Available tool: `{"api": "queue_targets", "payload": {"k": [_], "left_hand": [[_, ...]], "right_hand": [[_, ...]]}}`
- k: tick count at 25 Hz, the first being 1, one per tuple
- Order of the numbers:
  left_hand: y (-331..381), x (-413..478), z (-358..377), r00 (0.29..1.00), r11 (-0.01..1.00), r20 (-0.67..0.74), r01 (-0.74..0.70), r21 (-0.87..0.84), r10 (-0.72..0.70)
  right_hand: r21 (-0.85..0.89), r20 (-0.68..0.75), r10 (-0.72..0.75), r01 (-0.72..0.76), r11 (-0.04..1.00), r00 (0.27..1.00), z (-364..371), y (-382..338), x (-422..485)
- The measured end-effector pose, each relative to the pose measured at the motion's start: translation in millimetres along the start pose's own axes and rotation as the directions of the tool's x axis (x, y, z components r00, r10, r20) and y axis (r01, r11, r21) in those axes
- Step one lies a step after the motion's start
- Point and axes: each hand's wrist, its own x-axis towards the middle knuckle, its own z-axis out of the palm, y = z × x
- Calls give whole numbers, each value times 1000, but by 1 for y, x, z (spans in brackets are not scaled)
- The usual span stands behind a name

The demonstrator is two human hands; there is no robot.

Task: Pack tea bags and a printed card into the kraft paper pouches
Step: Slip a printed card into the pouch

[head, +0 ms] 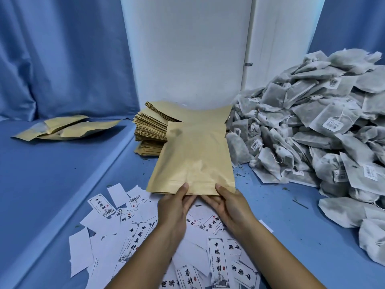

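Kraft paper pouch (192, 155) pinched at its bottom edge: our left hand (174, 207) and right hand (227, 205) grip it, thumbs on top, forearms converging over scattered printed cards (137, 236).

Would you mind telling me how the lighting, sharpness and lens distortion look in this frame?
Head view: soft, even light with a bluish cast and no glare; faint shadows under the held pouch and both hands; wide-angle bending bows the table edge and wall; printed cards read sharp, the tea bag heap slightly soft.
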Motion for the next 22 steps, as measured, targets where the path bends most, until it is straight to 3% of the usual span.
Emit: {"api": "queue_targets", "payload": {"k": [3, 5, 9, 15, 19, 22], "left_hand": [[2, -1, 1, 998, 996, -63, -24, 90, 29], [2, -1, 1, 997, 990, -54, -39, 133, 46], [2, -2, 0, 999, 987, -34, -9, 163, 15], [25, 8, -10, 995, 996, -48, 82, -17, -83], [23, 4, -11, 996, 994, -50, 82, 78, -78], [20, 3, -10, 996, 992, -56, 69, 106, -63]], "right_hand": [[-273, -126, -17, -18, 962, 992, -10, -16, -3], [-306, -172, -12, -42, 951, 985, -17, -26, -4], [-308, -209, -49, -18, 951, 977, -19, -29, -2], [-306, -239, -78, 1, 952, 968, -27, -33, 3], [-143, -258, -16, -22, 989, 966, -26, -20, 3], [-161, -270, -61, 17, 987, 961, -24, -17, 4]]}}
